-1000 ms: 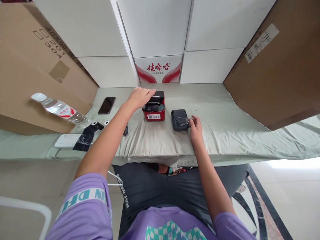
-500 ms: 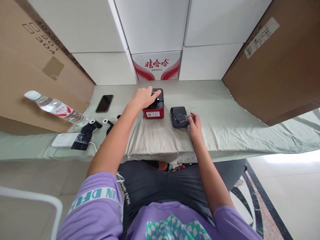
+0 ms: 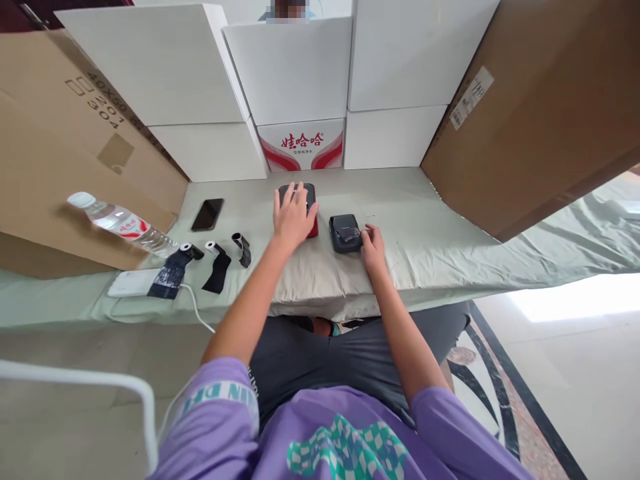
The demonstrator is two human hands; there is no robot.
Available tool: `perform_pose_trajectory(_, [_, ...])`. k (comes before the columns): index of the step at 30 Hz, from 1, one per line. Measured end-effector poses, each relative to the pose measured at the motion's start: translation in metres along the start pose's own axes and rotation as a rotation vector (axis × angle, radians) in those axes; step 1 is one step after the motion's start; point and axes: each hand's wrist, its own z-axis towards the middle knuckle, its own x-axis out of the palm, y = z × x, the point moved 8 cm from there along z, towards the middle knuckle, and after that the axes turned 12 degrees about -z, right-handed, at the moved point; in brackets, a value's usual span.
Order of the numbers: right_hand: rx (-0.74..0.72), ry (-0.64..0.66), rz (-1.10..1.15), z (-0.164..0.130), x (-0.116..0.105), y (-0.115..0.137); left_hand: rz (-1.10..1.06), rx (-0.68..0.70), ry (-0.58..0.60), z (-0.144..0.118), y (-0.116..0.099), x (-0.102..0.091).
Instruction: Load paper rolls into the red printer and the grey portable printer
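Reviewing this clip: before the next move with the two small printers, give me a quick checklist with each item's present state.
1. Left hand flat on top of the red printer: ok.
2. Red printer's lid fully shut: cannot tell, the hand covers it.
3. Right hand touching the black printer at its right edge: ok.
4. Right hand's grip closed on the black printer: not ok, fingers only rest against it.
5. Both printers sit flat on the cloth-covered table: ok.

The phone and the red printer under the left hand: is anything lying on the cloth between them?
No. In the head view, the cloth between the phone and the red printer is bare; the paper rolls lie nearer the person.
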Motion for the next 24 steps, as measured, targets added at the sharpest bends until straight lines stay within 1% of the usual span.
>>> perform_pose_trajectory(1, [0.002,-0.001,0.0,0.0,0.0,-0.001,-0.087,0.051,-0.07,-0.018,-0.005,0.006])
perform_pose_trajectory(2, [0.002,-0.001,0.001,0.001,0.0,-0.001,-0.179,0.087,-0.104,-0.035,-0.008,0.016])
perform_pose_trajectory(3, [0.001,-0.004,0.002,0.001,0.0,-0.002,-0.276,0.104,-0.1,-0.051,-0.007,0.031])
perform_pose_trajectory(4, [0.0,-0.006,0.005,0.001,0.001,-0.002,-0.386,0.087,-0.082,-0.063,-0.003,0.046])
perform_pose_trajectory(5, [0.0,-0.008,0.007,0.001,0.001,-0.003,-0.5,0.025,-0.052,-0.072,0.004,0.063])
perform_pose_trajectory(7, [0.002,-0.011,0.012,0.002,0.001,-0.005,-0.677,-0.117,0.03,-0.08,0.019,0.096])
perform_pose_trajectory(9, [0.007,-0.013,0.013,0.002,0.002,-0.006,-0.765,-0.204,0.109,-0.08,0.026,0.118])
perform_pose_trajectory(10, [0.011,-0.013,0.011,0.002,0.002,-0.006,-0.779,-0.216,0.138,-0.078,0.026,0.125])
perform_pose_trajectory(13, [0.015,-0.012,0.002,0.002,0.002,-0.005,-0.753,-0.203,0.173,-0.072,0.024,0.13])
perform_pose_trajectory(16, [0.002,-0.001,0.025,0.001,0.003,-0.002,-0.672,-0.155,0.153,-0.071,0.019,0.127])
perform_pose_trajectory(19, [0.029,0.013,0.075,0.0,0.003,-0.004,-0.592,-0.102,0.148,-0.073,0.012,0.124])
perform_pose_trajectory(24, [0.094,0.015,0.096,0.0,0.003,-0.009,-0.512,-0.137,0.226,-0.069,0.014,0.124])
